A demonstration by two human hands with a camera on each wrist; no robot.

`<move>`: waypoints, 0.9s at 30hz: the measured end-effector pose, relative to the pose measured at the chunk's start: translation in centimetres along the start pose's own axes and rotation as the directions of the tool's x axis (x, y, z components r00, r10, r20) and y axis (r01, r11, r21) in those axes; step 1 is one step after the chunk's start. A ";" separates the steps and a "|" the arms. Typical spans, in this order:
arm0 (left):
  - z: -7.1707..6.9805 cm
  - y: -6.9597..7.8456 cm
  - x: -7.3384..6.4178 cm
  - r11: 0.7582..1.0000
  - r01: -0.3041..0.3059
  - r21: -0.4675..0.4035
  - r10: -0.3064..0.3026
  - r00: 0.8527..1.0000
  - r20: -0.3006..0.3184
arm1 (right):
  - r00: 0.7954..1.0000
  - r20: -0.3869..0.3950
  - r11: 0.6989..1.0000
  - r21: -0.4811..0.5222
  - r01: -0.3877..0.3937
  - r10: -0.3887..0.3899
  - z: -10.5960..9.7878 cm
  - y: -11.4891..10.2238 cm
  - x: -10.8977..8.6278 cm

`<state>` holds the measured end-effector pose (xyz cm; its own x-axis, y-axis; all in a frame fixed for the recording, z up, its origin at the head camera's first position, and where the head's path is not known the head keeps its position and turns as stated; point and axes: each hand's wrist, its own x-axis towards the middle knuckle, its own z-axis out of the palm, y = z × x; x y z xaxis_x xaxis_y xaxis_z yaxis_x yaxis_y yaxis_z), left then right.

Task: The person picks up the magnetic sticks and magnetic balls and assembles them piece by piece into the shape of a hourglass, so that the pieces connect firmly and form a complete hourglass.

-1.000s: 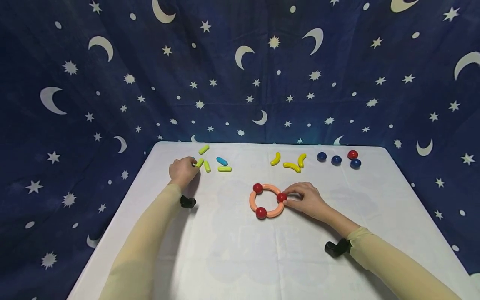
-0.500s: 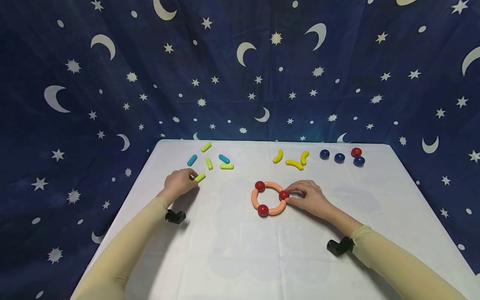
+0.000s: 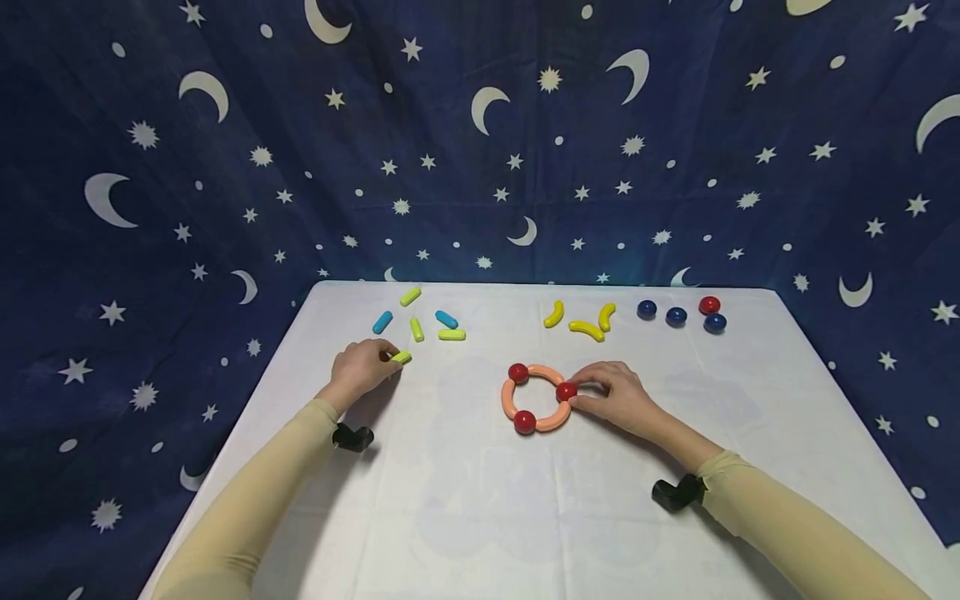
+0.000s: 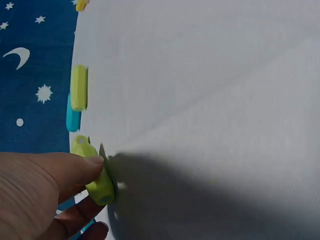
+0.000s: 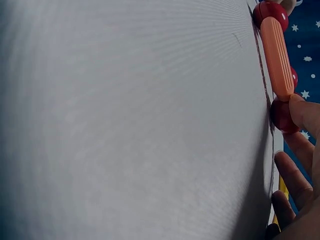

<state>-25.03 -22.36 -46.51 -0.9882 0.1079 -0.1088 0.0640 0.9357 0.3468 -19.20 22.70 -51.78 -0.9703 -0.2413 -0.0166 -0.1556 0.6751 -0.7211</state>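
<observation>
My left hand [image 3: 362,369] pinches a lime-green toy rod [image 4: 102,187] between thumb and fingers, low over the left side of the white table. Just behind it lie several loose rods, among them a green one [image 3: 416,329] and a blue one [image 3: 382,322]. Near the middle lies a ring of curved orange pieces [image 3: 508,398] joined by three red balls. My right hand [image 3: 617,400] holds the ring's right-hand red ball [image 5: 283,116] with thumb and fingertips. In the right wrist view, an orange piece [image 5: 276,57] runs from that ball to another red ball [image 5: 270,15].
Three curved yellow pieces [image 3: 586,331] lie at the back centre of the table [image 3: 465,517]. Several blue balls [image 3: 676,317] and a red ball [image 3: 709,305] sit at the back right. Beyond the far edge hangs a dark blue cloth [image 3: 450,125] with moons and stars.
My left hand has drawn the green rod out of the group and toward me, uncovering a blue rod. My right hand stays on the ring's red ball.
</observation>
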 end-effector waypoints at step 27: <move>4.7 10.4 1.1 0.716 -0.224 -0.661 0.329 0.943 0.038 | 1.000 0.001 1.000 0.014 0.005 -0.005 -0.1 -0.1 -0.2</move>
<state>-24.79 -10.97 -47.43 -0.9061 0.4225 -0.0234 0.1747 0.4238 0.8887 -18.96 22.73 -51.64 -0.9693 -0.2456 -0.0137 -0.1578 0.6638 -0.7310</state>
